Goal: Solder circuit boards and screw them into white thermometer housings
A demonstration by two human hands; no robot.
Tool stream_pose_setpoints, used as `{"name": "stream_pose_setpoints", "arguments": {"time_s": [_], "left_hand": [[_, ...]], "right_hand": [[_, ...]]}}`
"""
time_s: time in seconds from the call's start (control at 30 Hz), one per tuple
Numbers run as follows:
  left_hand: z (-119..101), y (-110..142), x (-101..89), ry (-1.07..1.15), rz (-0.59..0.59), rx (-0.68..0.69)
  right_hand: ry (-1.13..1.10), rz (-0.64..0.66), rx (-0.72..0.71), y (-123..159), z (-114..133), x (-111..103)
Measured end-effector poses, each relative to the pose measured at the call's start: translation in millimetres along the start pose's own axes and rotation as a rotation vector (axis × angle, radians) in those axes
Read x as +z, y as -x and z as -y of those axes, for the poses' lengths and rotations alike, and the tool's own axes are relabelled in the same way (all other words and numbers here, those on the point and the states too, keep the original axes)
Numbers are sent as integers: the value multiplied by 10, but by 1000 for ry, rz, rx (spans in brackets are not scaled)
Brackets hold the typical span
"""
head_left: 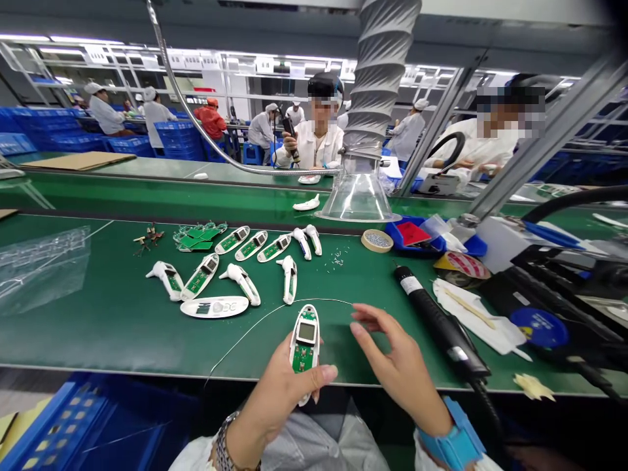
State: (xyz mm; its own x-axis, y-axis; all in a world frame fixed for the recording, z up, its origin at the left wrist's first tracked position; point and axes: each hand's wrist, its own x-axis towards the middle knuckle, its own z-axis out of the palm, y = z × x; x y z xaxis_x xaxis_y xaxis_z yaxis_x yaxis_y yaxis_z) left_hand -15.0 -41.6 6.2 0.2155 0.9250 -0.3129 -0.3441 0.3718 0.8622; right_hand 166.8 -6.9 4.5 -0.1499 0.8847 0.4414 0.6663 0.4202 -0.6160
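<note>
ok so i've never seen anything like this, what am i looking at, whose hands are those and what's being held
This is a single picture from a camera worn on a person's head, looking down at their own two hands at a factory bench. The left hand holds a white plastic device with an exposed green circuit board and a small screen. The right hand is open, close to a thin wire. On the green bench mat lie more white casings with green boards, and to the right a black corded tool. Further on hangs a clear funnel on a ribbed duct, and a co-worker sits across the bench.
</note>
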Motion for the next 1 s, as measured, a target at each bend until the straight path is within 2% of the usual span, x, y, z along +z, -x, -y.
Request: {"name": "stream_pose_setpoints", "arguments": {"time_s": [0.1,0.23,0.37,0.5,0.63,1.0], "left_hand": [[-26,-21,12,159,-2,1],[-57,-73,-27,527,160,-41],[-28,-142,-94,722,282,-91],[28,-180,-112,837,405,-160],[45,-178,-96,891,455,-185],[20,-112,-65,974,431,-210]], "right_hand": [[167,12,-50,-170,-201,39],[274,37,-95,-280,-371,208],[326,31,-124,-263,-431,300],[352,33,-134,-227,-435,291],[371,39,-138,-211,-421,283],[363,49,-127,-207,-394,276]]}}
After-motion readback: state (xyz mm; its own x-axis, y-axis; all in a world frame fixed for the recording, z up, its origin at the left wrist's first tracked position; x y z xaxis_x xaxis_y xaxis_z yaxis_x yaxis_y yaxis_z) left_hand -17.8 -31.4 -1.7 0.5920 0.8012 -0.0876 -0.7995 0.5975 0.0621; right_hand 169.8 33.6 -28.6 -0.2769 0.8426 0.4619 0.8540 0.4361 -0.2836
